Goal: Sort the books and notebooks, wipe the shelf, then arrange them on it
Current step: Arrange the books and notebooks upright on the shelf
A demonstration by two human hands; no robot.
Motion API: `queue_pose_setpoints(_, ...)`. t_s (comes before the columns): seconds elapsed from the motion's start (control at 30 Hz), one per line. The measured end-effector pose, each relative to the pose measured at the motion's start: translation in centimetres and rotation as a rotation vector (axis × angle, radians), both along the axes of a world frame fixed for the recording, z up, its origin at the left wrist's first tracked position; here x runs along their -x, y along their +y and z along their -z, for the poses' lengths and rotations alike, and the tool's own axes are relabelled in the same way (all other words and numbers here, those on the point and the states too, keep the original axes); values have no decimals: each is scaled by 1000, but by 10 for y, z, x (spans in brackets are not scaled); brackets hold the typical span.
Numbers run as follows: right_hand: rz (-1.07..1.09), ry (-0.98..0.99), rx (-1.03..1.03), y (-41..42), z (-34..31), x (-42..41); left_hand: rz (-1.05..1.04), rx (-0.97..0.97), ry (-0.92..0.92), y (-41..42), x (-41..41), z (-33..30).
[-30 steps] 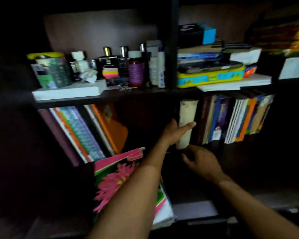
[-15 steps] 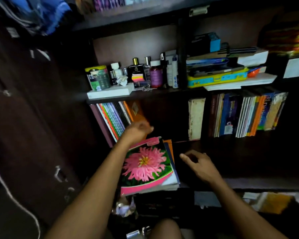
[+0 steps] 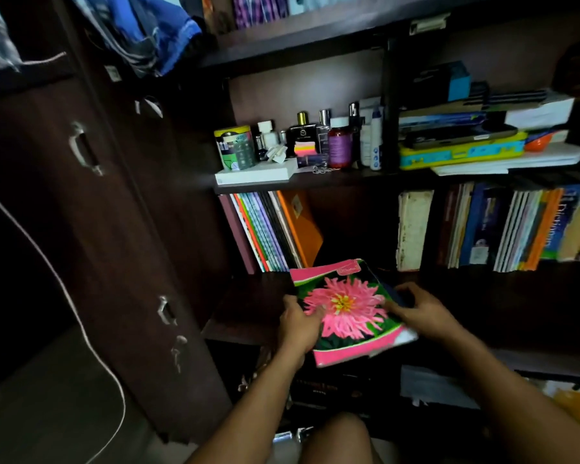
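A notebook with a pink flower cover (image 3: pixel 347 309) tops a small stack lying flat on the dark wooden shelf (image 3: pixel 245 306). My left hand (image 3: pixel 297 324) grips the stack's left edge, thumb on the cover. On the right edge my right hand (image 3: pixel 419 311) holds it with fingers curled over the cover. Leaning notebooks (image 3: pixel 268 229) with an orange one (image 3: pixel 302 226) stand at the shelf's left. A worn cream book (image 3: pixel 412 226) and a row of upright books (image 3: pixel 523 226) stand at the right.
The shelf above carries bottles and jars (image 3: pixel 315 142), a white box (image 3: pixel 258 174) and a yellow case (image 3: pixel 462 152) under stacked items. A wardrobe door (image 3: pixel 114 212) with handles is at the left, a white cord (image 3: pixel 64 286) beside it. My knee (image 3: pixel 335 440) is below.
My left hand left the cream book, passed the orange notebook, and now holds the flower notebook stack's left edge. My right hand came onto the stack's right edge. The view pulled back.
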State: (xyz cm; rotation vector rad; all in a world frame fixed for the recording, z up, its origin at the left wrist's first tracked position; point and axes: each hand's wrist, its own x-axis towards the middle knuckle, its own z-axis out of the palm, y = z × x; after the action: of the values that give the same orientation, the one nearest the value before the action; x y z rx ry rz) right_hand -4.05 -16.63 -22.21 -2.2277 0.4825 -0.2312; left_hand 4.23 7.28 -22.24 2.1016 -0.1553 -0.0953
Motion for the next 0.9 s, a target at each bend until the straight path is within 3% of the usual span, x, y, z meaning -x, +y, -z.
queue_pose_setpoints(0.17, -44, 36, 488, 5, -58, -14, -45, 203, -270, 28, -3, -35)
queue_pose_setpoints(0.37, -295, -39, 463, 87, -93, -59, -233, 270, -560, 81, -23, -50)
queue_pose_setpoints(0.63, -336, -30, 471, 130, -67, -108, -220, 148, -291, 84, -57, 4)
queue_pose_setpoints(0.8, -308, 51, 426, 117, -54, -135, -354, 290, -206, 80, -78, 6)
queue_pose_setpoints(0.9, -290, 30, 433, 114, -49, -158, -374, 238, -217, 76, -82, 9)
